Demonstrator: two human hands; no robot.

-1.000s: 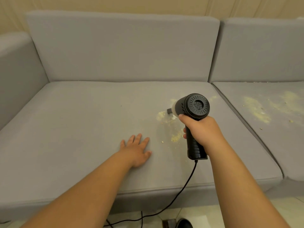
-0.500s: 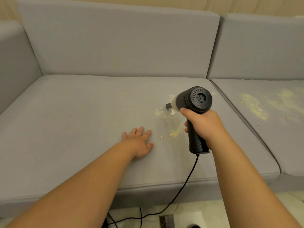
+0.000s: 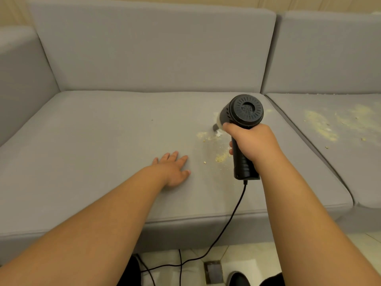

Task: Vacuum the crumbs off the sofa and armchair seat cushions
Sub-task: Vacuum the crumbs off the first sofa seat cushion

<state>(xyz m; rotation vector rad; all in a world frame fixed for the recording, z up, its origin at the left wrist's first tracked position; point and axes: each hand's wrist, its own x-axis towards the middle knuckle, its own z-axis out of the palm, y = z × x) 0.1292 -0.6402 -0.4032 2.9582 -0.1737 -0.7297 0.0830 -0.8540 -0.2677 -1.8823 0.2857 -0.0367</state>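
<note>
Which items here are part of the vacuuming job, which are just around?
Job: handheld vacuum gripped by right hand; crumbs; left seat cushion; right seat cushion; left hand resting flat.
Around: shoe; floor drain.

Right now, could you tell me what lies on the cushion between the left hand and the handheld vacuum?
In the head view, scattered crumbs lie on grey seat cushion fabric between the left hand and the handheld vacuum; nothing else.

Soft, warm, even indoor light fills the scene, moderately bright, with no glare. Faint shadows sit under the left hand (image 3: 174, 171) and vacuum (image 3: 240, 129) on the sofa (image 3: 103, 131). Focus is fairly sharp centrally; wide-angle bowing curves edges toward 9 and 3 o'clock.
</note>
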